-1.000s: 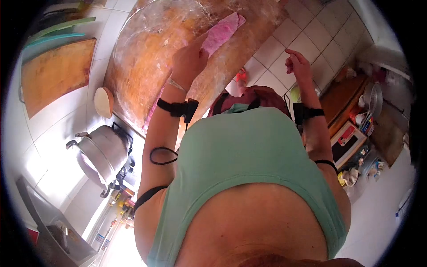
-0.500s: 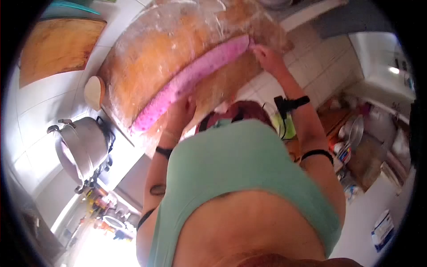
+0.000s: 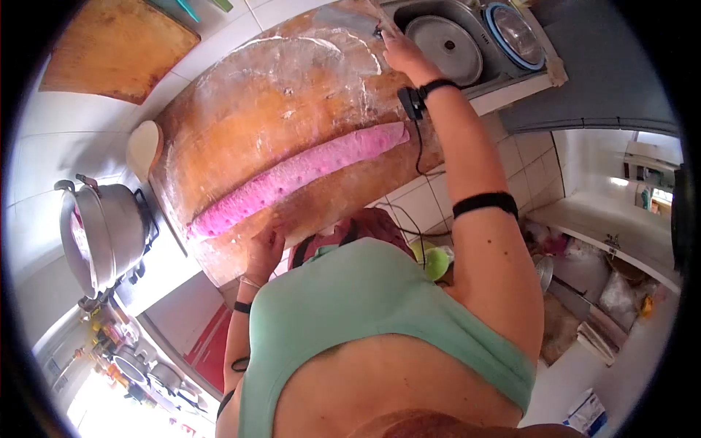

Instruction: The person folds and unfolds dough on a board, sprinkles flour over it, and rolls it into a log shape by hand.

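Observation:
A long pink dough roll (image 3: 299,171) lies diagonally across the floured wooden board (image 3: 241,120). At the board's near edge, just below the roll, is my left hand (image 3: 266,247), its fingers loosely bent and apart with nothing seen in them. My right hand (image 3: 403,55) reaches to the far right corner of the board, with its fingers closed on the dark handle of a wide-bladed knife (image 3: 347,20). The blade lies flat over the far edge of the board, apart from the dough.
Beyond the board's right end, a sink (image 3: 478,22) holds a round metal lid (image 3: 444,51) and a blue-rimmed basin (image 3: 515,36). To the left are a large metal pot (image 3: 113,233), a round wooden piece (image 3: 144,150) and a leaning cutting board (image 3: 120,47). A cable hangs from my right wrist.
My right hand has moved from the dough's right end to the far corner and taken hold of the knife. My left hand has drawn back from the roll. The view has shifted right.

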A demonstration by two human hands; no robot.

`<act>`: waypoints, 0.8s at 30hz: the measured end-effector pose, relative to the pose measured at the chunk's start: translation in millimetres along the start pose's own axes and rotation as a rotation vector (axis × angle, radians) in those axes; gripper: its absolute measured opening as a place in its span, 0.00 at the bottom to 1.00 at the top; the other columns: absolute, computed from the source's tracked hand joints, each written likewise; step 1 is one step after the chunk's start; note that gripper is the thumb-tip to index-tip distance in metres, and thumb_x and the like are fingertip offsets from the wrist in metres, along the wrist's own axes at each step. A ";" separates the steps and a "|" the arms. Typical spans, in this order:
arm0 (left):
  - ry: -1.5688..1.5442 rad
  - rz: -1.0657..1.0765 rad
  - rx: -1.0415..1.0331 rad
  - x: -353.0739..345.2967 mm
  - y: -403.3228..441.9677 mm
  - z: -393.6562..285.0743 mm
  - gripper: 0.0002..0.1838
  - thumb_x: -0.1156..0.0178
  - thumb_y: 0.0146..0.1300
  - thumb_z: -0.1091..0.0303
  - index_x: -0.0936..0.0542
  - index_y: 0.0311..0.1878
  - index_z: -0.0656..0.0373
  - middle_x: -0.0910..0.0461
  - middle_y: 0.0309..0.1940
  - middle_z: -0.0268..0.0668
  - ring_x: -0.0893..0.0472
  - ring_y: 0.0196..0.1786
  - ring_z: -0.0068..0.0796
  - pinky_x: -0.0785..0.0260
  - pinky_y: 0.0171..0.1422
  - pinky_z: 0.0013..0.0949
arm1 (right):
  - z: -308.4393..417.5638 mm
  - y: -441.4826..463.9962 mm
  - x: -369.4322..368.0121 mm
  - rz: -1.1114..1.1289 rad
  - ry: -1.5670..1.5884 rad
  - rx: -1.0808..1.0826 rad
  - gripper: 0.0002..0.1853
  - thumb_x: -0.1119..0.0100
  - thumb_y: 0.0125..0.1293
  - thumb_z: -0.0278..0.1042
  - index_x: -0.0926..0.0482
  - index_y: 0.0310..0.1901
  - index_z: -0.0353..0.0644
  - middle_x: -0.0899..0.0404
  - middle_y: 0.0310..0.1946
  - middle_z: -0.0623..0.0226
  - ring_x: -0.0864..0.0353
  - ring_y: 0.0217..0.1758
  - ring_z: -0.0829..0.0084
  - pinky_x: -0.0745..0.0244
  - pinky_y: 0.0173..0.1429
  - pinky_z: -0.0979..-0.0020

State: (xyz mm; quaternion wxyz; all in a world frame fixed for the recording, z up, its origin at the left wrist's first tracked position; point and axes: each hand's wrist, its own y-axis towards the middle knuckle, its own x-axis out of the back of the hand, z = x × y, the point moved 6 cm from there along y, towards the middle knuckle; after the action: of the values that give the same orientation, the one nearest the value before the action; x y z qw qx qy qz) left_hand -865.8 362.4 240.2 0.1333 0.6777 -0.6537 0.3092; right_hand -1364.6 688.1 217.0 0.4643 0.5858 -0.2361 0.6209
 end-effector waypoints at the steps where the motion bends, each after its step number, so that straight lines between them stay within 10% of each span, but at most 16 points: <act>1: 0.033 0.014 0.048 1.2 -2.1 2.3 0.10 0.39 0.77 0.68 0.15 0.53 0.62 0.19 0.25 0.38 0.21 0.28 0.22 0.28 0.34 0.33 | -6.4 7.6 -17.3 0.001 -0.161 0.044 0.30 0.42 0.71 0.33 0.30 0.73 0.35 0.23 0.67 0.45 0.25 0.71 0.47 0.28 0.75 0.52; 8: 0.071 0.030 0.070 4.0 0.0 1.0 0.11 0.38 0.75 0.64 0.14 0.53 0.58 0.23 0.19 0.40 0.23 0.21 0.31 0.31 0.28 0.38 | 13.4 13.4 38.8 0.298 0.446 -0.563 0.30 0.52 0.81 0.42 0.36 0.78 0.34 0.41 0.80 0.41 0.18 0.58 0.52 0.21 0.56 0.54; 9: 0.053 0.018 0.018 4.1 4.9 -4.5 0.11 0.38 0.74 0.65 0.14 0.54 0.58 0.23 0.19 0.40 0.23 0.21 0.30 0.31 0.28 0.37 | 9.3 23.9 15.5 0.704 0.177 -0.427 0.29 0.52 0.81 0.41 0.36 0.76 0.32 0.35 0.76 0.41 0.18 0.50 0.54 0.20 0.50 0.54; 11: 0.039 0.031 -0.051 5.2 16.8 -18.4 0.11 0.37 0.74 0.66 0.15 0.55 0.57 0.23 0.20 0.40 0.23 0.22 0.30 0.30 0.29 0.37 | 47.3 -22.5 77.1 0.640 0.086 -0.391 0.32 0.48 0.80 0.45 0.38 0.75 0.30 0.20 0.62 0.45 0.17 0.54 0.54 0.20 0.55 0.53; 15: 0.148 0.100 -0.101 6.5 49.1 -46.2 0.12 0.36 0.72 0.66 0.15 0.56 0.56 0.20 0.23 0.41 0.19 0.24 0.34 0.27 0.32 0.37 | 12.0 -104.9 79.6 0.357 0.458 -0.505 0.38 0.38 0.75 0.49 0.37 0.75 0.30 0.23 0.65 0.41 0.16 0.51 0.55 0.19 0.53 0.51; 17: 0.159 0.106 -0.148 3.0 66.9 -58.9 0.12 0.35 0.72 0.66 0.15 0.56 0.56 0.19 0.23 0.41 0.18 0.25 0.35 0.26 0.32 0.38 | 18.0 -151.3 110.8 -0.154 0.474 -0.264 0.27 0.36 0.75 0.49 0.22 0.67 0.40 0.13 0.50 0.47 0.10 0.44 0.59 0.18 0.54 0.57; 20: 0.195 0.069 -0.319 -8.5 98.1 -78.0 0.14 0.34 0.71 0.66 0.16 0.57 0.55 0.17 0.27 0.43 0.15 0.29 0.37 0.23 0.35 0.41 | 30.8 -234.8 113.0 0.159 0.733 -0.764 0.23 0.38 0.76 0.48 0.19 0.63 0.41 0.13 0.46 0.51 0.12 0.38 0.65 0.18 0.50 0.59; 22: 0.218 0.036 -0.457 -17.7 117.6 -95.3 0.15 0.33 0.70 0.66 0.16 0.58 0.55 0.16 0.30 0.44 0.13 0.32 0.37 0.21 0.38 0.43 | 43.1 -279.8 113.2 0.030 0.474 -0.652 0.21 0.40 0.78 0.48 0.18 0.64 0.44 0.12 0.49 0.50 0.11 0.43 0.65 0.18 0.53 0.63; 24: 0.388 -0.058 -0.714 -22.1 129.3 -123.4 0.23 0.31 0.69 0.62 0.20 0.65 0.53 0.14 0.51 0.53 0.14 0.56 0.46 0.25 0.68 0.45 | 72.3 -314.2 115.9 -0.176 0.174 -0.464 0.20 0.42 0.79 0.46 0.18 0.65 0.47 0.13 0.56 0.46 0.09 0.56 0.67 0.19 0.61 0.71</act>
State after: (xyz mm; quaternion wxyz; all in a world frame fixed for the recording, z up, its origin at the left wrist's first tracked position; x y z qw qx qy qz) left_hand -1020.3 438.2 293.5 0.4899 0.5360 -0.6632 0.1811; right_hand -1046.1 806.1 262.5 0.6571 0.4263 -0.2792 0.5555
